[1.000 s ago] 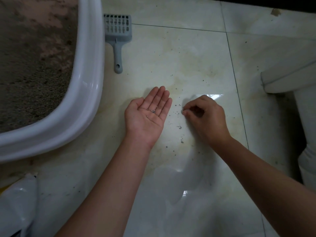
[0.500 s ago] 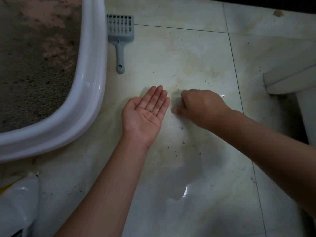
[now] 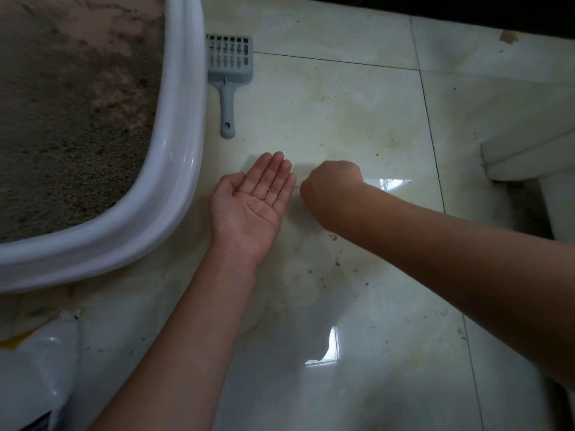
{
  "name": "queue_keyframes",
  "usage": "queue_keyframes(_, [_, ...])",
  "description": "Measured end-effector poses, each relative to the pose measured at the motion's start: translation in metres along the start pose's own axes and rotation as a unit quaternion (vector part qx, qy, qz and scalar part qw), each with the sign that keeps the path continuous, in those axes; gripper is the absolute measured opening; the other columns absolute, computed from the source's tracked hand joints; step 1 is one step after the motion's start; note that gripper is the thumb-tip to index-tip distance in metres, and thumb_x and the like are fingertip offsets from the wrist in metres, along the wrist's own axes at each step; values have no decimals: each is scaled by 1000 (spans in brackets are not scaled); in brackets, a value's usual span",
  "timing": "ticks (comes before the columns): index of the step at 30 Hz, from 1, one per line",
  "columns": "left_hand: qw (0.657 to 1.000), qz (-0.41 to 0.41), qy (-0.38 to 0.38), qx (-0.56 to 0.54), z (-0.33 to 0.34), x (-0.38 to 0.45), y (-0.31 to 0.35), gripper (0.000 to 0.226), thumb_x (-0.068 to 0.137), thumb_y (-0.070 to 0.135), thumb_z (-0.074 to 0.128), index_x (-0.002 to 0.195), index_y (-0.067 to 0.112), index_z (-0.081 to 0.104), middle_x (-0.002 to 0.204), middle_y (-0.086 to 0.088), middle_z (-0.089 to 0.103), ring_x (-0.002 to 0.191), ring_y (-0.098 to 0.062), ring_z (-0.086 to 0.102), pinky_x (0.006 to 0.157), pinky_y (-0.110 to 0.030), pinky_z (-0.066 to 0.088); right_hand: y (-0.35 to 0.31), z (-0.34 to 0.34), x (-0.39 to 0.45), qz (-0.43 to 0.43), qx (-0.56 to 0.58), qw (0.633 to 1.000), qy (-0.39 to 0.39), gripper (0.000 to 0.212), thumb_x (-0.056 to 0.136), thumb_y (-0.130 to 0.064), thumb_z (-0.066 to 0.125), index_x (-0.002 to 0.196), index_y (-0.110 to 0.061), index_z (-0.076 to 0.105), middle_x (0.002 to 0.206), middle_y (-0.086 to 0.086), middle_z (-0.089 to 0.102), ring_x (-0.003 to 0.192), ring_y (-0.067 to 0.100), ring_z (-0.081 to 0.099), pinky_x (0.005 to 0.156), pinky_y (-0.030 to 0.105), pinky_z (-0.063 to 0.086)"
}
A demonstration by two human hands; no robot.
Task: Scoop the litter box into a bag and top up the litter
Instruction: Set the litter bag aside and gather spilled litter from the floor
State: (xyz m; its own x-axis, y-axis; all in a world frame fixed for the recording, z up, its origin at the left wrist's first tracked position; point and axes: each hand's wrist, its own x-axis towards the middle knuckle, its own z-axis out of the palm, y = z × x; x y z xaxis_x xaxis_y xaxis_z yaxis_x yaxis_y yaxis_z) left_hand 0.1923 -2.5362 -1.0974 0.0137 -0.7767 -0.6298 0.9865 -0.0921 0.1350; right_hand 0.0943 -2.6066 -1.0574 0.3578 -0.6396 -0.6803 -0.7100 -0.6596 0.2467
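1. Since the litter box (image 3: 174, 194) sits just left of the left hand (image 3: 249, 209), a nudge could shift it.
2. Scoop (image 3: 229, 76) lies beyond both hands, untouched; white bag (image 3: 34, 362) near the left elbow.
3. Left hand flat, palm up, carrying grains (image 3: 261, 197); any tilt spills them.
4. Right hand (image 3: 329, 185) curled knuckles-up just beside it; whether it pinches anything, cannot tell. Floor specks (image 3: 334, 237) may scatter.

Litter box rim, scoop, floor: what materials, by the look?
Litter box: likely glossy white moulded plastic; smooth rolled rim with soft highlights. Litter scoop: matte grey plastic, apparently; slotted one-piece moulding. Floor: glazed cream tile, probably ceramic; grout lines and mirror-like reflections.
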Motion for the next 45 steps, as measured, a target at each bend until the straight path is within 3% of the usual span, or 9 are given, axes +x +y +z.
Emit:
queue_keyframes(4, [1000,0,5,6,0,-2,0,41,97,18,33,109,-3,65,111,-19,70,102,-31,70,98,-44,50,8,-6,-3,-24,0,1000,16,7,95,-15,49,96,-16,57,78,-2,45,94,22,58,72,29,40])
queue_keyframes(8, [1000,1,12,9,1,-3,2,41,97,18,33,110,-3,65,112,-19,70,102,-30,70,97,-44,51,20,-2,4,-5,60,998,-12,23,87,-14,56,65,-11,59,52,-6,60,59,11,59,59,24,46])
queue_keyframes(12, [1000,0,11,15,-2,-5,6,41,97,19,33,111,-4,65,112,-18,70,103,-30,69,98,-44,50,31,16,0,8,200,979,38,33,85,-26,57,55,-15,63,48,-5,61,51,11,58,63,26,51])
queue_keyframes(15, [1000,0,11,13,-5,-5,5,42,97,19,32,113,-3,64,114,-18,70,104,-30,69,97,-42,51,19,26,-22,-24,441,886,141,32,85,-23,55,56,-13,65,47,-4,60,42,9,53,54,26,50])
queue_keyframes(19, [998,-28,8,63,-1,-8,-6,45,96,24,31,115,3,66,116,-12,70,105,-23,69,88,-30,48,-7,24,-43,-90,622,770,111,29,87,-11,54,61,-4,64,55,8,64,39,13,47,44,22,40])
queue_keyframes(33, [997,-35,-20,63,97,-35,2,45,96,22,31,112,2,67,113,-11,72,103,-23,70,110,-39,39,23,-50,-70,-35,552,801,229,35,80,-23,57,46,-15,57,49,4,57,43,10,46,53,32,44])
queue_keyframes(38, [995,26,-57,76,189,-67,34,44,98,22,30,112,1,66,111,-14,72,97,-25,72,95,-37,50,56,-138,-103,-4,617,740,267,28,79,-26,56,58,-8,61,44,-4,52,50,16,49,54,33,43])
queue_keyframes(42, [993,70,-52,79,257,-117,60,42,95,19,32,111,0,66,111,-14,72,103,-25,70,106,-37,44,63,-198,-149,-4,654,692,305,29,80,-24,51,63,-2,61,54,8,59,53,20,51,57,42,49])
queue_keyframes(45, [994,85,-46,58,300,-172,75,40,95,16,32,107,-2,66,111,-17,71,100,-27,70,92,-35,55,68,-237,-202,-8,686,640,347,25,86,-18,51,65,-8,61,55,3,56,51,13,47,52,30,38])
